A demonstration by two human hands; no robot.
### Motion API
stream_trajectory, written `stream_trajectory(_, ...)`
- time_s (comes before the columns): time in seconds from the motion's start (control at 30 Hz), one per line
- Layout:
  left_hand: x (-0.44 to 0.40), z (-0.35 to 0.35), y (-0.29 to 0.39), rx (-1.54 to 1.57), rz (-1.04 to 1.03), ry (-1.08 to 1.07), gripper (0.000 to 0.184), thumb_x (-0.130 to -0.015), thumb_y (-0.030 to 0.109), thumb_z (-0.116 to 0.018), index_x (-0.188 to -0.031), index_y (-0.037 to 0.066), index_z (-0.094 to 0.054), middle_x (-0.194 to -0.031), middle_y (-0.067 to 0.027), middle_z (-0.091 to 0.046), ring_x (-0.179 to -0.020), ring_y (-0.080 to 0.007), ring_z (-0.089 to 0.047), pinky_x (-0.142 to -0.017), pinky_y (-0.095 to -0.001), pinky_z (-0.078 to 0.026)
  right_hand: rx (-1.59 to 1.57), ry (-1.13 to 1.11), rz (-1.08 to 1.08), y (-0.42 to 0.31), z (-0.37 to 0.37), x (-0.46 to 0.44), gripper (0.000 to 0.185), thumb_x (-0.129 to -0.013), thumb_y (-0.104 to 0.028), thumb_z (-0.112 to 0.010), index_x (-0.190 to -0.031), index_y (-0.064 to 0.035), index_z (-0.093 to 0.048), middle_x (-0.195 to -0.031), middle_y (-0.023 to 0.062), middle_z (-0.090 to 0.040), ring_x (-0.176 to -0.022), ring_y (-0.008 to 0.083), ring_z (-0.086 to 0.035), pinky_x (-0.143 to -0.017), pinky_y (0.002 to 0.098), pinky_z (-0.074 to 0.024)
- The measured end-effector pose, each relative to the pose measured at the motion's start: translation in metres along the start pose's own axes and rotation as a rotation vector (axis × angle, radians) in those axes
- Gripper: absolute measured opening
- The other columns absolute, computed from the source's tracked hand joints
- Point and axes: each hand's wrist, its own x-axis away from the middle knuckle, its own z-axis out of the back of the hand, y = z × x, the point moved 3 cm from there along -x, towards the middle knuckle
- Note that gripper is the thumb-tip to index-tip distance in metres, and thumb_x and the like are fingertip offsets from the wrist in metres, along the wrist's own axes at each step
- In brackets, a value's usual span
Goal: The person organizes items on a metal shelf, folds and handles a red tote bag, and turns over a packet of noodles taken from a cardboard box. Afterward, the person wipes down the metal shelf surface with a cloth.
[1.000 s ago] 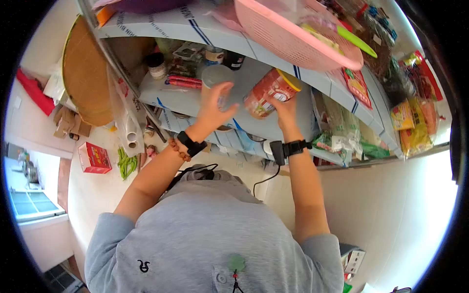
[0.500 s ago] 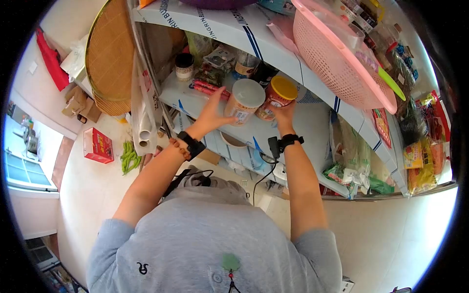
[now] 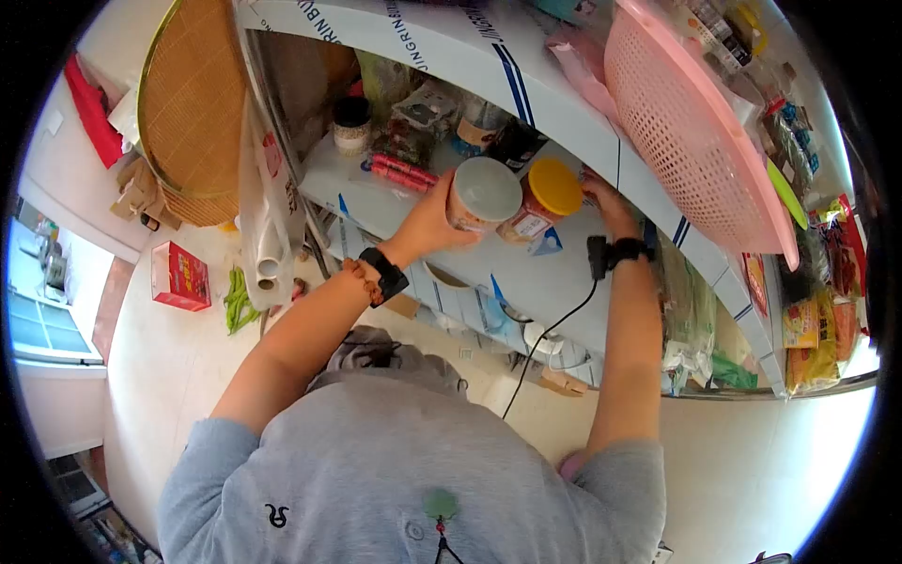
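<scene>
My left hand point(image 3: 440, 223) is closed around a clear jar with a grey lid point(image 3: 487, 191), gripping it from its left side. Right beside that stands a jar with a yellow lid point(image 3: 554, 186) and a reddish label, on the lower shelf. My right hand point(image 3: 613, 209) is to the right of the yellow-lidded jar, apart from it, reaching below the upper shelf's edge. Its fingers are mostly hidden there, and I cannot make out what they touch. Behind the left hand lie red-wrapped sticks point(image 3: 404, 172).
A black-lidded jar point(image 3: 352, 127) and several bagged goods stand at the back of the lower shelf point(image 3: 554, 287). The upper shelf point(image 3: 413, 42) overhangs it and carries a pink basket point(image 3: 695, 122). A round woven tray point(image 3: 188, 113) leans at left. A cable hangs from my right wrist.
My left hand has closed around the grey-lidded jar. My right hand has let go of the yellow-lidded jar and moved right. The view has shifted slightly.
</scene>
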Motion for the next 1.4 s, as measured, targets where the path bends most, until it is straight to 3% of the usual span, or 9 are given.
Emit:
stream_trajectory(0.2,0.003,0.000,-0.005,-0.018,0.007,0.018,0.100,-0.059,0.021,-0.085,-0.139,0.001,-0.029,-0.131,-0.0207,-0.049,-0.122,-0.0340,-0.049,-0.101,-0.0387,-0.040,0.345,0.080,-0.072,-0.001,0.018,-0.072,0.070,-0.064,-0.010,-0.072,-0.127,-0.0035,-0.040,-0.120,0.0105,-0.049,-0.113,0.0243,-0.046,-0.097,0.0327,-0.0367)
stream_trajectory(0.43,0.003,0.002,-0.005,-0.057,0.020,0.002,0.101,-0.060,0.022,-0.085,-0.140,0.001,-0.027,-0.131,-0.0214,-0.049,-0.122,-0.0354,-0.049,-0.101,-0.0393,-0.040,0.468,0.056,-0.143,0.013,0.018,-0.088,0.062,-0.062,-0.010,-0.068,-0.119,-0.0035,-0.046,-0.111,0.0099,-0.052,-0.105,0.0247,-0.049,-0.091,0.0323,-0.0392)
stream_trajectory(0.73,0.000,-0.001,0.000,0.013,-0.014,-0.016,0.102,-0.059,0.023,-0.086,-0.140,0.001,-0.027,-0.131,-0.0211,-0.049,-0.124,-0.0321,-0.047,-0.102,-0.0389,-0.038,0.597,0.010,-0.095,-0.014,0.065,-0.021,0.052,-0.060,-0.009,-0.064,-0.110,-0.0035,-0.053,-0.101,0.0090,-0.055,-0.094,0.0252,-0.053,-0.084,0.0318,-0.0425)
stream_trajectory(0.87,-0.002,-0.004,-0.009,-0.098,0.037,-0.028,0.102,-0.058,0.021,-0.086,-0.139,0.002,-0.027,-0.129,-0.0199,-0.051,-0.122,-0.0324,-0.049,-0.101,-0.0386,-0.040,0.679,-0.070,-0.146,-0.045,0.080,0.024,0.048,-0.059,-0.009,-0.062,-0.106,-0.0035,-0.057,-0.096,0.0086,-0.056,-0.090,0.0255,-0.055,-0.081,0.0316,-0.0439)
stream_trajectory(1.2,-0.001,-0.015,-0.013,0.011,0.014,0.006,0.095,-0.058,0.019,-0.086,-0.134,0.003,-0.033,-0.126,-0.0174,-0.053,-0.118,-0.0295,-0.052,-0.098,-0.0384,-0.043,0.744,-0.330,-0.309,-0.102,0.053,0.086,0.040,-0.056,-0.009,-0.058,-0.095,-0.0035,-0.065,-0.084,0.0077,-0.060,-0.078,0.0261,-0.059,-0.072,0.0311,-0.0475)
stream_trajectory(1.4,0.000,-0.012,-0.005,-0.030,0.048,-0.015,0.095,-0.059,0.017,-0.086,-0.135,0.003,-0.031,-0.127,-0.0160,-0.052,-0.118,-0.0273,-0.052,-0.099,-0.0374,-0.042,0.555,-0.304,-0.057,-0.006,0.030,0.055,0.078,-0.053,0.001,-0.057,-0.128,-0.0143,-0.051,-0.115,0.0095,-0.057,-0.113,0.0253,-0.051,-0.096,0.0283,-0.0393)
